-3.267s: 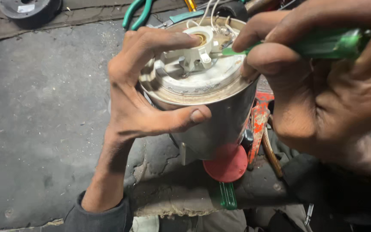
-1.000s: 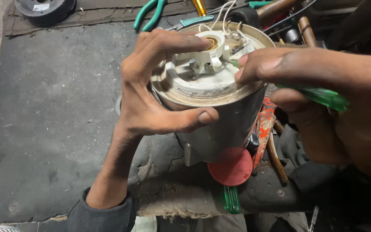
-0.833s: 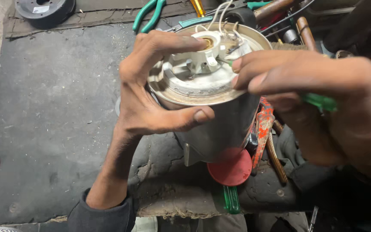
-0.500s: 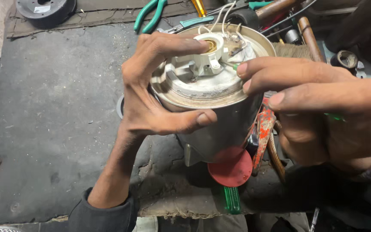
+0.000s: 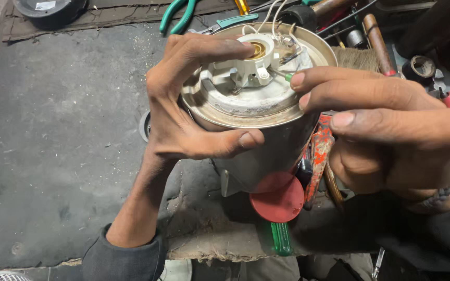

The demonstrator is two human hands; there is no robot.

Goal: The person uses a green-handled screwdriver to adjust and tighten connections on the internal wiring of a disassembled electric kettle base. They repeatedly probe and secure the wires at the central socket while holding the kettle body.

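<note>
Head view: left hand point(image 5: 194, 104) clamped round the metal appliance body point(image 5: 266, 130) held over the counter point(image 5: 53, 130), right hand point(image 5: 391, 130) closed on a green-tipped tool point(image 5: 289, 77) probing its base terminals; next needs steady tip placement.

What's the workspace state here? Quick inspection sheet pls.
Surface: dark, worn mat over the bench, dusty.
Job's things: metal pot held bottom-up, white fitting on its base; green tool tip at the fitting.
Clutter: red disc, green screwdriver, green pliers, orange pliers.
Hands: left hand grips the pot rim; right hand closed around the tool.
Cables: thin white wires from the base.
Surroundings: black round item top left.
</note>
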